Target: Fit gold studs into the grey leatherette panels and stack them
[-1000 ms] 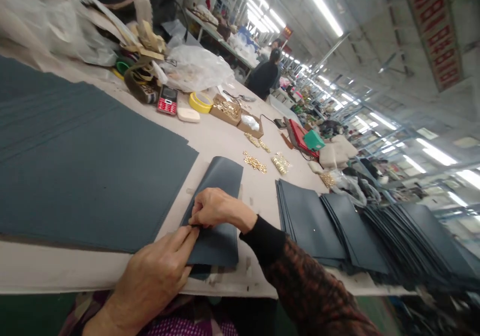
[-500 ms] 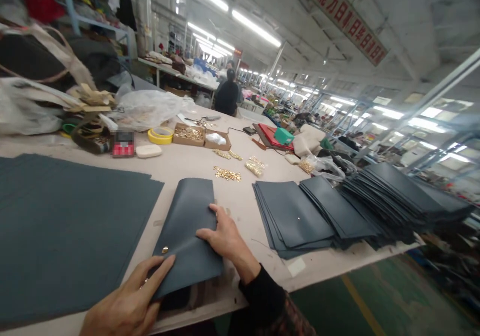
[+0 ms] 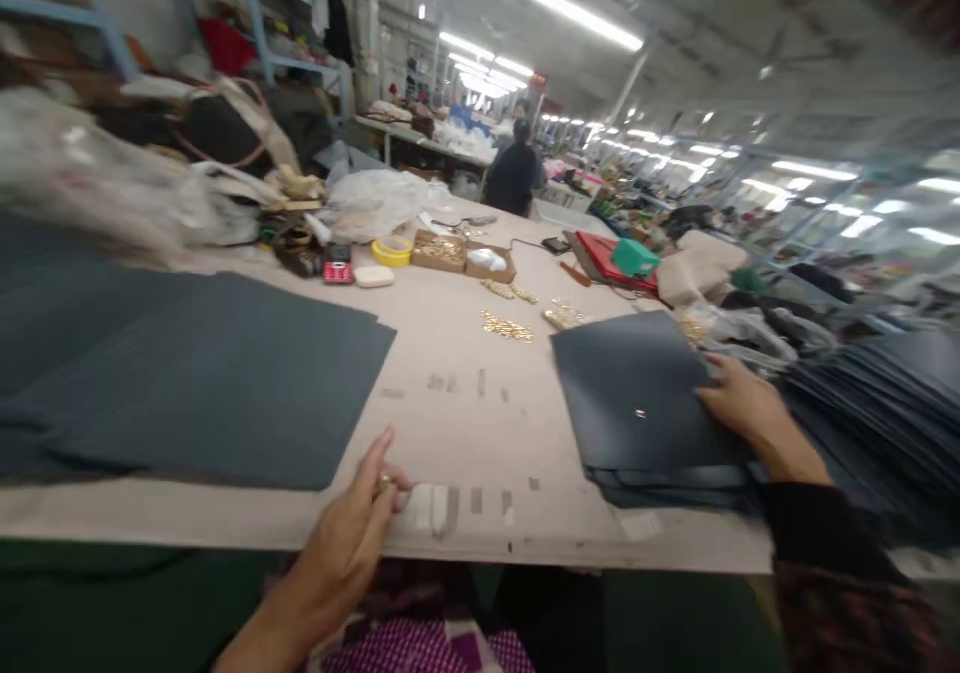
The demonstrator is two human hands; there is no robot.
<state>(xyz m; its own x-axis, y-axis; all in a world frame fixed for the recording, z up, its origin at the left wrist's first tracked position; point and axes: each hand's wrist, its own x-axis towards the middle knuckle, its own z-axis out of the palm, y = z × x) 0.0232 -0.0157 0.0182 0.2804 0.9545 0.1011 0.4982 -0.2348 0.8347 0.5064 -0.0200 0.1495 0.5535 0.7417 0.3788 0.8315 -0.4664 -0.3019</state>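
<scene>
dark sheet [image 3: 619, 373] moved from between the hands to the pile [image 3: 645, 498] at right;
its gold fitting [image 3: 640, 414] faces up, perhaps to stay in sight; the right hand [image 3: 742, 408] lies at the sheet's right edge, likely squaring it, though whether its fingers pinch cannot be told; the left hand [image 3: 349, 528] has its fingers drawn together on a small gold piece [image 3: 385, 480], near the large sheets [image 3: 247, 383]; loose gold pieces [image 3: 506, 327] lie beyond, seemingly within reach.

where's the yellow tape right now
In the head view, the yellow tape is left of centre, toward the far side of the table, between the pale block and the open box of gold-coloured pieces.
</scene>
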